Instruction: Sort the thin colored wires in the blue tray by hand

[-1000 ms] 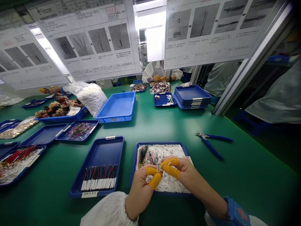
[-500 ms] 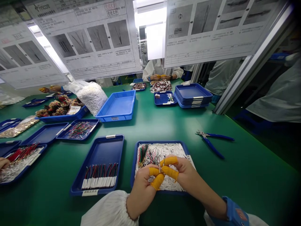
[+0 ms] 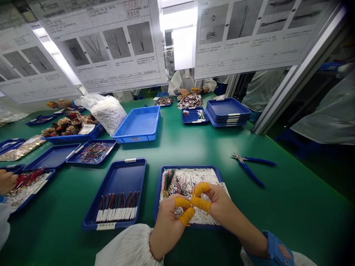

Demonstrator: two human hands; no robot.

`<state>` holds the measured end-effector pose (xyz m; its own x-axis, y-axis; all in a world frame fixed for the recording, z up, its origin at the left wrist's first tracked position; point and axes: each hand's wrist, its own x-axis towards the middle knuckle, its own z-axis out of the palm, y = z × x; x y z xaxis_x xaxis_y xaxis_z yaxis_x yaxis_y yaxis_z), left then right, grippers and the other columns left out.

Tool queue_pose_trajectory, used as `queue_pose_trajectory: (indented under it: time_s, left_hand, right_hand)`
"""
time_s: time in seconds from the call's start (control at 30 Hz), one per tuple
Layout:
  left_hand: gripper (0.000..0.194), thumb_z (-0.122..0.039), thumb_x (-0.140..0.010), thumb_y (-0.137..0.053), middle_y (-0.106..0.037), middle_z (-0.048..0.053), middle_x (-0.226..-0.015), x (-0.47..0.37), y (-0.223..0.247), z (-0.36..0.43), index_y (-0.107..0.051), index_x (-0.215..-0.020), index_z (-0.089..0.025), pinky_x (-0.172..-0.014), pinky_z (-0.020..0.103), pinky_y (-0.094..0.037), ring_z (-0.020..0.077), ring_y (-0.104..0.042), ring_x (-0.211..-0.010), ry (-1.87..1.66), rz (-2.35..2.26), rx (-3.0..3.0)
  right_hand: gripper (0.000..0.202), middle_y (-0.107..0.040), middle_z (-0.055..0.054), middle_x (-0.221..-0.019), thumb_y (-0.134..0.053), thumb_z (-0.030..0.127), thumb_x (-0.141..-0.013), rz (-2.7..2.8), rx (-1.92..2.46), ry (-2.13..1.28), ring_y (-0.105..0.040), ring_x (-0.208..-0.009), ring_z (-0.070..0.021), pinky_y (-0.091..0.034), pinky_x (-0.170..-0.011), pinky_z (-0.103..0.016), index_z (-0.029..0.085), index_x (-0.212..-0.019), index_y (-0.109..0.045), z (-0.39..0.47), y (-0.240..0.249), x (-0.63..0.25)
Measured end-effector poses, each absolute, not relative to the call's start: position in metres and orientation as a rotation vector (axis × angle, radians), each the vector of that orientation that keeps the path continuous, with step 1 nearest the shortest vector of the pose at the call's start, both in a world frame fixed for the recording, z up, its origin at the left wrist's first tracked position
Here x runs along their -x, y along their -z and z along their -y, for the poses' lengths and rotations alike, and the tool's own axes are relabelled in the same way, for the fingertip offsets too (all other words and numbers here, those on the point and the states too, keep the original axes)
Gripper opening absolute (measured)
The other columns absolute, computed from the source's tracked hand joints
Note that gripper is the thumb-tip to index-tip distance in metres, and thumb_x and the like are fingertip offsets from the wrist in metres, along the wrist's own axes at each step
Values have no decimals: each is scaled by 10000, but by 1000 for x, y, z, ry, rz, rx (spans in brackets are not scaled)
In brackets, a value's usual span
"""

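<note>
Yellow finger cots cover the thumb and fingertips of my left hand [image 3: 169, 221] and my right hand [image 3: 219, 201]. Both hands are closed in a pinch, and their fingertips meet over the front tray [image 3: 219, 173]. Between them is a small wire lead with a white sleeve, now almost wholly hidden by the fingers. White sleeves [image 3: 203, 177] fill this dark blue tray. On top of them, at its left, lies a bundle of red, green and black wires [image 3: 168, 181]. To the left, another blue tray [image 3: 119, 177] holds a row of sleeved wires [image 3: 118, 212].
Blue-handled cutters [image 3: 248, 166] lie open at the right. A light blue bin [image 3: 137, 123] and stacked trays [image 3: 227, 112] stand farther back. At the left, a co-worker's hand [image 3: 7, 181] is over a tray of red wires [image 3: 29, 179]. Printed sheets [image 3: 111, 74] hang above.
My fingertips have closed over the white sleeve, which showed between them before. Both hands stay nearly in place. The co-worker's hand at the left has come farther into view.
</note>
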<state>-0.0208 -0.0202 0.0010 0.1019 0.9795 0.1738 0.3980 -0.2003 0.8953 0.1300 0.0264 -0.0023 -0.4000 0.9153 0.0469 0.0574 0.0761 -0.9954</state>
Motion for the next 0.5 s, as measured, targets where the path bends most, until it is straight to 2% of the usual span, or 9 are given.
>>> queue_pose_trajectory:
  time_s: [0.17, 0.33, 0.5]
  left_hand:
    - [80, -221, -717, -636, -635, 41, -711, 21, 0, 20, -634, -691, -146, -603, 245, -455, 157, -586, -647, -1071, -1357, -1689]
    - [72, -158, -716, -612, -608, 30, -688, 23, -1, 19, -606, -646, -141, -594, 235, -453, 145, -564, -630, -1104, -1324, -1633]
    - [64, -142, -708, -611, -604, 31, -686, 23, -1, 19, -598, -645, -140, -614, 246, -454, 148, -560, -637, -1133, -1325, -1618]
  right_hand:
    - [106, -613, -16, -684, -683, 259, -650, 1718, 982, -1412, -560, -664, -162, -465, -653, -298, 186, -663, -607, -26, 7, -130]
    - [147, -637, -26, -750, -658, 310, -680, 1551, 993, -1481, -581, -742, -178, -466, -714, -307, 187, -759, -638, -28, -3, -133]
    - [125, -601, -10, -655, -634, 293, -698, 1580, 963, -1451, -545, -633, -155, -452, -625, -286, 182, -642, -617, -27, -7, -134]
